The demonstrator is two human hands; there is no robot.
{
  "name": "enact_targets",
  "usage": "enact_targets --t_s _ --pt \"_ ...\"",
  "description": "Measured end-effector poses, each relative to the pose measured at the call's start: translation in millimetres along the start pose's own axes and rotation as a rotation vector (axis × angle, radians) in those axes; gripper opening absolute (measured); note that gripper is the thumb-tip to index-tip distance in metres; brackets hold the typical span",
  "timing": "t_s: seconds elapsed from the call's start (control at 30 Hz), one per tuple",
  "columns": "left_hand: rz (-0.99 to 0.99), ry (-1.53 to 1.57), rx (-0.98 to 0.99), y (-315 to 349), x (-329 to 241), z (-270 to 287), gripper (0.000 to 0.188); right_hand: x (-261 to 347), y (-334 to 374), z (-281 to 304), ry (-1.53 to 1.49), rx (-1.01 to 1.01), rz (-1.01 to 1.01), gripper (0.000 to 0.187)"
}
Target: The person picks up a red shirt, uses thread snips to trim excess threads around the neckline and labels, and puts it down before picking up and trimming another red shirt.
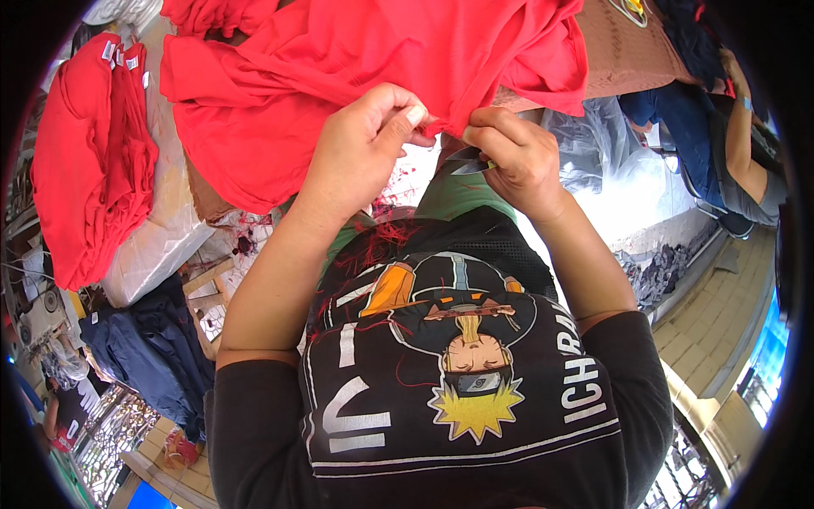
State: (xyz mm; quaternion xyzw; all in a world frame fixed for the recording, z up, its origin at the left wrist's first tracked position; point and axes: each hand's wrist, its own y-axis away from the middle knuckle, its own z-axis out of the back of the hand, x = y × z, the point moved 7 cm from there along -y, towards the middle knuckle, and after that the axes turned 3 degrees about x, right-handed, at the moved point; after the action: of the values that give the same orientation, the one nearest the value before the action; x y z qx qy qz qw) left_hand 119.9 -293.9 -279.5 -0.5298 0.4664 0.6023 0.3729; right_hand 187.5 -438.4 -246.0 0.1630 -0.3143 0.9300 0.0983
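A red garment is spread over the table's near edge, one part of it drawn toward me. My left hand is closed, pinching the garment's edge between thumb and fingers. Close beside it, my right hand also pinches the red cloth with thumb and forefinger. Small thread snips are tucked in that same right hand, their dark blades pointing left below the cloth. Their handles are mostly hidden by my fingers. Loose red threads cling to my dark shirt.
A stack of red garments lies at the left, above a dark blue cloth pile. Brown cardboard covers the table at the far right. Clear plastic hangs below it. Another person's arm is at the right edge.
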Motion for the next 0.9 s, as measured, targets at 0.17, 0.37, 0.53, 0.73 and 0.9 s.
enact_targets --t_s 0.17,0.37,0.53,0.73,0.9 --pt "-0.018 0.003 0.046 -2.0 -1.7 3.2 0.02 1.3 2.0 2.3 0.033 -0.031 0.04 0.028" --pt "0.024 -0.233 0.057 3.9 -6.5 4.3 0.021 2.6 2.7 3.0 0.038 -0.029 0.05 0.03" --pt "-0.033 -0.334 0.061 3.7 -7.6 2.5 0.019 2.5 2.9 2.2 0.033 -0.031 0.058 0.031" --pt "-0.102 -0.44 0.005 4.4 -15.7 0.2 0.016 3.9 1.8 2.9 0.034 -0.022 0.055 0.031" --pt "-0.118 -0.357 -0.026 2.0 -8.1 -1.0 0.014 1.7 2.8 0.4 -0.001 -0.024 0.041 0.029"
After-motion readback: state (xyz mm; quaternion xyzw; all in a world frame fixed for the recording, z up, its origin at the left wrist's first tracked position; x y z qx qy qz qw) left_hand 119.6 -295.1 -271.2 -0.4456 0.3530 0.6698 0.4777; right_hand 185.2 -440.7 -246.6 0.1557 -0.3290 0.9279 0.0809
